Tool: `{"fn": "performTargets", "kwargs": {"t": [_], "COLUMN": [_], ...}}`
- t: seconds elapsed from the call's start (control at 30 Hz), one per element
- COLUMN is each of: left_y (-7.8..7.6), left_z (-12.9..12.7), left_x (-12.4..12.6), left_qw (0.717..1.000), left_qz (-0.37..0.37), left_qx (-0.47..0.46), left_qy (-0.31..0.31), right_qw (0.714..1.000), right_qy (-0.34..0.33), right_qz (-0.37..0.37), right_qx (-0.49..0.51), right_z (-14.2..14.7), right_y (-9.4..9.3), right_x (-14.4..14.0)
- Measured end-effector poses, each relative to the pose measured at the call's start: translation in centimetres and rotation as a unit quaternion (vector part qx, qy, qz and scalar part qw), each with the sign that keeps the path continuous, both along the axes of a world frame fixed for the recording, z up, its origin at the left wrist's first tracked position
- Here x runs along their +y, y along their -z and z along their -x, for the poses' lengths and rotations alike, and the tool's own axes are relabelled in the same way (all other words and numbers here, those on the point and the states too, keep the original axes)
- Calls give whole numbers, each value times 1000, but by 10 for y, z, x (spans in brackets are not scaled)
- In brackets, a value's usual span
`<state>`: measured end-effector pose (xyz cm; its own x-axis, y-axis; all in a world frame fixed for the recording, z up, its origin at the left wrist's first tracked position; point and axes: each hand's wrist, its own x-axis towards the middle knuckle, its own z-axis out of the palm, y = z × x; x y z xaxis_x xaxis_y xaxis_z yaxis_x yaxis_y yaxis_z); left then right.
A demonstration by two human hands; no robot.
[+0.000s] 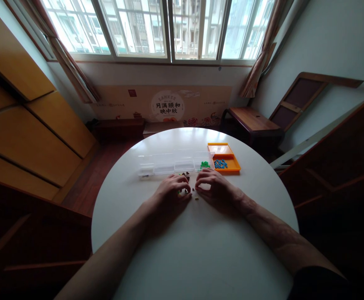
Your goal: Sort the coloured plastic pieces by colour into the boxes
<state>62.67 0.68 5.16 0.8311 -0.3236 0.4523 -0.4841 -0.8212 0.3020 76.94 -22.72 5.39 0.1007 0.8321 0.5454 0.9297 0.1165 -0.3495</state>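
Note:
My left hand [174, 186] rests on the white table [197, 250] with its fingers curled over a small heap of tiny dark brown pieces [186, 175] and a few yellow-green bits. Facing it, my right hand [211, 182] has thumb and forefinger drawn together in a pinch. Whatever either hand holds is too small to make out. In the gap between them lie a dark piece [193, 189] and a yellowish piece [197, 198]. Just beyond the hands is a clear plastic compartment box [164, 167]; green pieces [204, 164] fill part of its right end.
An orange tray [236, 166] holding blue pieces [221, 163] stands beyond my right hand, against the clear box. Past the round table are a wooden bench [253, 118] on the right, yellow cabinets [44, 125] on the left and a window [138, 29] ahead.

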Motion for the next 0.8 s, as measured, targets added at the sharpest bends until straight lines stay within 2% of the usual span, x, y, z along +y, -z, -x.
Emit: {"fn": "performTargets", "kwargs": {"t": [0.1, 0.2, 0.27, 0.33, 0.43, 0.8], "left_y": [-2, -7, -8, -9, -7, 4], "left_z": [1, 4, 4, 4, 2, 1], "left_x": [2, 5, 7, 9, 13, 17], "left_qw": [1000, 1000, 999, 999, 999, 999], "left_qz": [-2, -4, -6, -8, -8, -2], "left_qx": [6, 24, 32, 35, 37, 32], "left_qy": [2, 10, 16, 23, 30, 35], "right_qw": [996, 976, 957, 944, 939, 955], "right_qy": [69, 188, 259, 303, 322, 283], "right_qz": [-59, -114, -130, -130, -120, -87], "right_qx": [-9, 0, 10, 14, 18, 27], "right_z": [-8, -15, -20, -24, -28, -18], "right_y": [7, 11, 14, 16, 19, 12], "right_x": [2, 1, 0, -2, -2, 0]}}
